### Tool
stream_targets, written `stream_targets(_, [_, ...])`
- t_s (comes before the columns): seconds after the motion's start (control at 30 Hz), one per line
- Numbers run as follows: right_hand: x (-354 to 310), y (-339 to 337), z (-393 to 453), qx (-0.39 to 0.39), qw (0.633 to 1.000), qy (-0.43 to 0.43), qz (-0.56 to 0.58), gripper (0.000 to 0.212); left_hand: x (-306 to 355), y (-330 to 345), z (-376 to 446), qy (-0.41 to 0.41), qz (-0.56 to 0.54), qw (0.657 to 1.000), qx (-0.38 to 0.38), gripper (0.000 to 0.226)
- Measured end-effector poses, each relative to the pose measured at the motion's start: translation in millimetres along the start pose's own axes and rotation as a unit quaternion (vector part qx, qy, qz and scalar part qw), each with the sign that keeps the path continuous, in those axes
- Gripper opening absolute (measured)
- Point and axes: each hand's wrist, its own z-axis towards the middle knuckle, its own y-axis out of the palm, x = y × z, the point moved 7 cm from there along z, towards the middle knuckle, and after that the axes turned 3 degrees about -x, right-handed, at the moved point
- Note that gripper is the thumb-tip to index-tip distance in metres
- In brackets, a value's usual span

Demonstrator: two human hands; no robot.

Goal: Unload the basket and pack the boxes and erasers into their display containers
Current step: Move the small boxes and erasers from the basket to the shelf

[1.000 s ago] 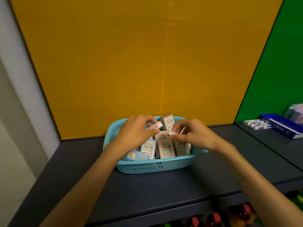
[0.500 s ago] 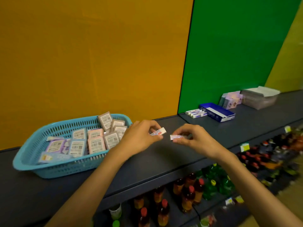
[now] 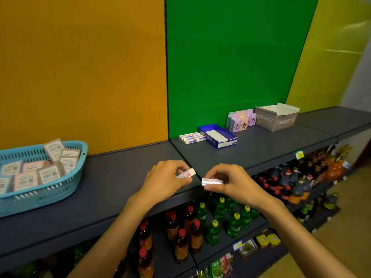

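My left hand [image 3: 166, 179] pinches a small white eraser [image 3: 186, 173] above the dark shelf. My right hand [image 3: 230, 182] pinches a second white eraser [image 3: 212, 181] just to its right. The blue basket [image 3: 66, 187] sits at the far left of the shelf, holding several small boxes [image 3: 49, 173]. Farther back on the right stands an open blue display box [image 3: 217, 136], with several erasers [image 3: 191, 137] lying beside it on its left. Pastel boxes [image 3: 241, 120] stand next to a grey display carton [image 3: 276, 118].
The dark shelf [image 3: 124, 177] runs left to right along orange, green and yellow back panels. Below its front edge are rows of bottles [image 3: 220, 215] with red and yellow caps, and more goods farther right.
Both hands have lifted out of the basket with an eraser each and moved right along the shelf. The view has swung right, so the basket now lies at the far left.
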Motion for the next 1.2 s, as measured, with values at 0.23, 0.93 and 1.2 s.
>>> stream_targets(0.23, [41.8, -33.1, 32.8, 0.001, 1.0, -0.005, -0.017, 0.015, 17.5, 22.0, 54.8, -0.003, -0.007, 1.0, -0.003, 0.02])
stream_targets(0.93, [149.8, -49.2, 259.4, -0.061, 0.948, -0.114, -0.29, 0.021, -57.8, 58.1, 234.6, -0.146, 0.073, 0.986, 0.025, 0.022])
stream_targets(1.2, [171.8, -25.1, 297.9, -0.09, 0.915, -0.138, -0.369, 0.02, -63.3, 73.7, 257.0, -0.164, 0.193, 0.965, 0.068, 0.027])
